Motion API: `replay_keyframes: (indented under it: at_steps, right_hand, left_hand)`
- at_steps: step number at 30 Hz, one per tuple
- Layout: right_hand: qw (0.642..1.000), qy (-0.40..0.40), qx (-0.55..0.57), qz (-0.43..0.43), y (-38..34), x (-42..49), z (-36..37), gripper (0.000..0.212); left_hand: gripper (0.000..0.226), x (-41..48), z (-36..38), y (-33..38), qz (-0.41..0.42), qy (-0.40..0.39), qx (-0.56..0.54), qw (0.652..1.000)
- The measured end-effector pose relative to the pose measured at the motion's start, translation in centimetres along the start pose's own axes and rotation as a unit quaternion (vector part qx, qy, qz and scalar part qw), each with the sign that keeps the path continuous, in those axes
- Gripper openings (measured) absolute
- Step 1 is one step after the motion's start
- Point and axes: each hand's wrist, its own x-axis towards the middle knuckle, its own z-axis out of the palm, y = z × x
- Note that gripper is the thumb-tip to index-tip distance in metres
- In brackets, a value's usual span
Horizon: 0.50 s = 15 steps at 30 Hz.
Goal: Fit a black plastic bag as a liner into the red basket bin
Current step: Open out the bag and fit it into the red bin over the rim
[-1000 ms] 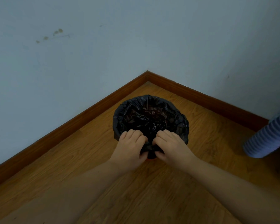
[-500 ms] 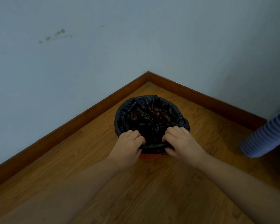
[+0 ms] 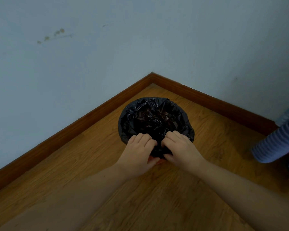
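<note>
Pale blue walls (image 3: 107, 52) are meeting in a corner, brown skirting (image 3: 207, 99) edging the dimly lit wooden floor (image 3: 73, 172).

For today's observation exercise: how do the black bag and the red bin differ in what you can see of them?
The bag shows almost fully; the bin shows only a red sliver between the hands. The bag is crinkled and glossy; the bin's surface is too hidden to judge. Both sit together in the floor corner, bag over the bin's rim.
</note>
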Motion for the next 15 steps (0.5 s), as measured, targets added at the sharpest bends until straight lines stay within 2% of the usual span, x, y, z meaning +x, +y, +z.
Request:
replay_keyframes:
  at_steps: [4,11,15]
  right_hand:
    - [1.0,-0.003,0.002,-0.012,-0.1,-0.1,-0.1,0.023]
    - [0.995,-0.025,-0.038,-0.089,1.2,-0.7,-1.1,0.022]
    - [0.995,-0.023,-0.052,-0.082,1.6,-0.6,-1.0,0.024]
  left_hand:
    - [0.016,0.5,0.0,0.5,0.01,0.0,-0.014,1.0]
    - [0.025,0.3,-0.3,0.0,0.06,0.007,0.025,0.998]
    - [0.027,0.2,0.1,-0.7,0.067,0.014,0.034,0.997]
